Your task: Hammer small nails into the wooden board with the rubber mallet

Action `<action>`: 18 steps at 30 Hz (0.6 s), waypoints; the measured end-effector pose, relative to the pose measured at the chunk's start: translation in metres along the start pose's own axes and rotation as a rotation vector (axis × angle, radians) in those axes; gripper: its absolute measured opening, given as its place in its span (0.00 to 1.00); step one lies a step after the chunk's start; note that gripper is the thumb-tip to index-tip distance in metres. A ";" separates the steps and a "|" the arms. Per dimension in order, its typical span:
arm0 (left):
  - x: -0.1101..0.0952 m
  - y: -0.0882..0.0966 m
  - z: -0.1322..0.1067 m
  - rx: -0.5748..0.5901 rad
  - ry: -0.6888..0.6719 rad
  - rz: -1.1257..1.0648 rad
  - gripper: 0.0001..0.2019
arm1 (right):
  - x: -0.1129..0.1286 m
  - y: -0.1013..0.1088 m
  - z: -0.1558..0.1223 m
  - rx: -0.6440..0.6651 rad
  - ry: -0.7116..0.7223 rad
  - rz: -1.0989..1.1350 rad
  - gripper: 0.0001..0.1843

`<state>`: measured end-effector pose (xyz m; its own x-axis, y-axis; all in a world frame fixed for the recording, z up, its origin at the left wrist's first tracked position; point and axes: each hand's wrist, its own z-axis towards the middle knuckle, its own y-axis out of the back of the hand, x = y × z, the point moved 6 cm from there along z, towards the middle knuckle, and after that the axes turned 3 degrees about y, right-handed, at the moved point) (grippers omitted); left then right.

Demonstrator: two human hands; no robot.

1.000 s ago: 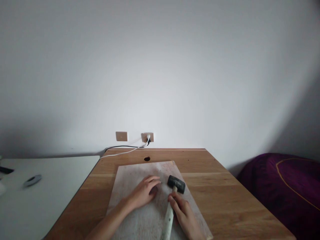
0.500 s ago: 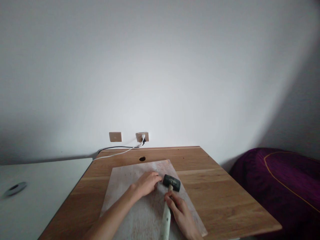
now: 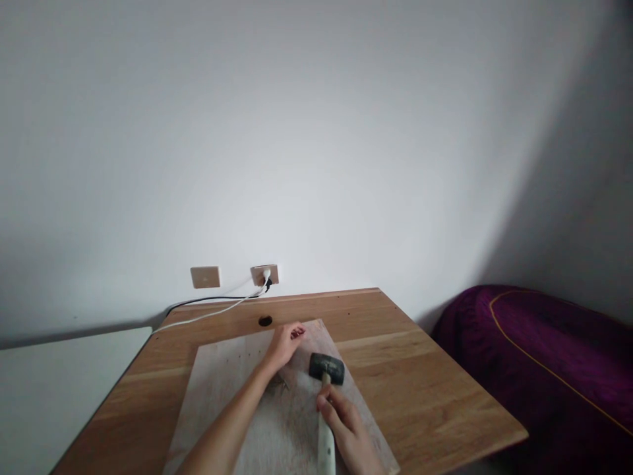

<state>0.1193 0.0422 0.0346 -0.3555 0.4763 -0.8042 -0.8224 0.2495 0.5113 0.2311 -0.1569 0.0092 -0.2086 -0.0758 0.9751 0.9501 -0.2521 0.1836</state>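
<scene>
My right hand (image 3: 346,425) is wrapped round the pale handle of a rubber mallet (image 3: 326,368), whose black head lies over the right part of a worn whitish board (image 3: 277,435). My left hand (image 3: 285,343) is over the far part of this board, its fingers curled together; whatever they pinch, if anything, is too small to make out. Beside my left wrist lies a little heap of thin dark pieces (image 3: 280,382), perhaps nails. Several tiny dark spots show on the board's far left part.
The board rests on a wooden table (image 3: 420,389) with a round cable hole (image 3: 266,320). Behind it, white and black cables run from a wall socket (image 3: 265,274). A white surface (image 3: 74,396) adjoins at left; a purple cushioned seat (image 3: 539,356) stands at right.
My left hand has moved away from the mallet head, toward the board's far edge, uncovering the small heap. The mallet stays in my right hand. The view has shifted slightly right.
</scene>
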 end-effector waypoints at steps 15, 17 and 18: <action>-0.018 -0.002 -0.010 0.071 -0.073 0.191 0.10 | 0.017 -0.010 0.001 0.107 0.035 0.029 0.31; -0.020 -0.002 -0.011 0.074 -0.078 0.205 0.10 | 0.016 -0.010 0.001 0.100 0.039 0.049 0.30; -0.020 -0.002 -0.011 0.073 -0.076 0.211 0.10 | 0.016 -0.010 0.001 0.101 0.040 0.055 0.30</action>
<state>0.1228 0.0226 0.0464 -0.4792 0.5859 -0.6535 -0.6981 0.1969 0.6884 0.2182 -0.1545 0.0228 -0.1622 -0.1258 0.9787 0.9785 -0.1483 0.1431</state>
